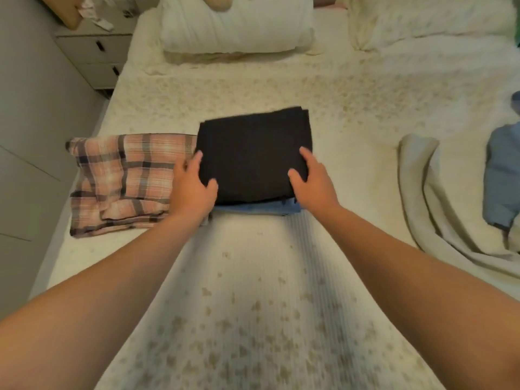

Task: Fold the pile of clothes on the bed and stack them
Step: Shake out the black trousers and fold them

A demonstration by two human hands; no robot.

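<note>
- Left hand [194,190] & right hand [312,181] are gripping near corners of folded black garment [254,153], fingers curled over its top; thumbs prob. under, view's blurred.
- It's sitting on a blue folded piece [261,208]: keep edges squared, press flat.
- Plaid garment [123,181] is lying just left, touching the stack.
- Unfolded blue clothes [503,175] are waiting far right on bed [351,108].

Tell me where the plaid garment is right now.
In the head view, the plaid garment lies on the bed at the left, right beside the black folded garment, with the left hand at its right edge.
</note>
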